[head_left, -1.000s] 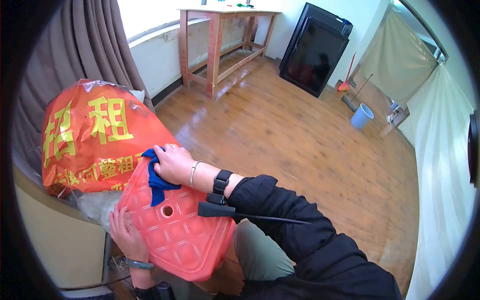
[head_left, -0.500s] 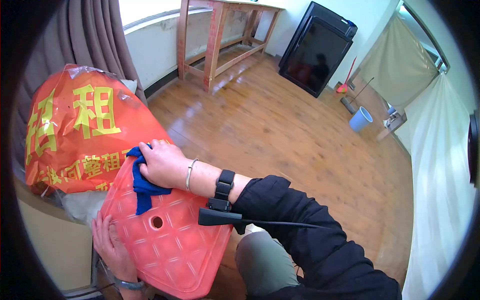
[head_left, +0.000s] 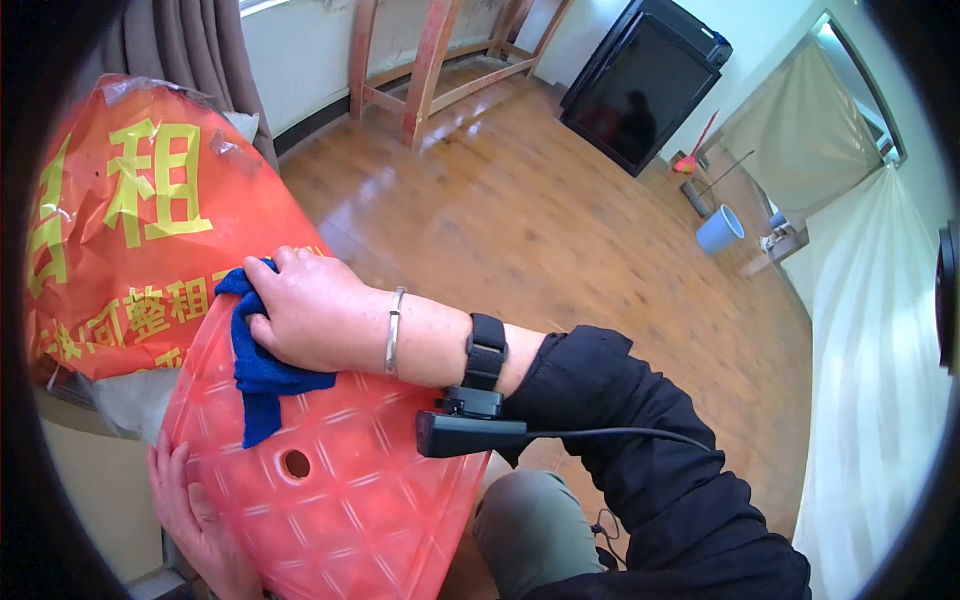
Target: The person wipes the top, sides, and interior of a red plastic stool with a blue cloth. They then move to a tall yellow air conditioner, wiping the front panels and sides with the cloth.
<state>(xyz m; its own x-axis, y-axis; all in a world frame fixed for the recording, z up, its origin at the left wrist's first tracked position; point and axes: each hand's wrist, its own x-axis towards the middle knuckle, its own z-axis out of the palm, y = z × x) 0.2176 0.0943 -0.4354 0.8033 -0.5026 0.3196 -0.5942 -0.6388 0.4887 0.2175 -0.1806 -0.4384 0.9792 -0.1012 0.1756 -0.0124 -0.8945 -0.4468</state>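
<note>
A red plastic stool (head_left: pixel 330 520) with a quilted diamond pattern and a round hole in its top fills the lower left of the head view. My right hand (head_left: pixel 312 310) presses a dark blue cloth (head_left: pixel 262 400) onto the far part of that top, fingers closed over the cloth. At the near left edge, my left hand (head_left: pixel 195 520) holds the stool's side, its fingers lying along the rim; part of the hand is cut off by darkness below. A bracelet and a black strap with a small cabled device (head_left: pixel 470 432) sit on my right wrist and forearm.
Beyond the stool stands a bulky bundle covered by a red sheet (head_left: pixel 250 215) with yellow characters. A wooden table frame (head_left: pixel 430 75), a black screen-like panel (head_left: pixel 640 90), a blue bucket (head_left: pixel 720 230) and a red-headed broom (head_left: pixel 685 162) stand farther off. White curtains (head_left: pixel 870 400) hang at right.
The view has shifted so the stool and bundle appear lower left and nearer. My right hand stays on the cloth, which has moved slightly left in view.
</note>
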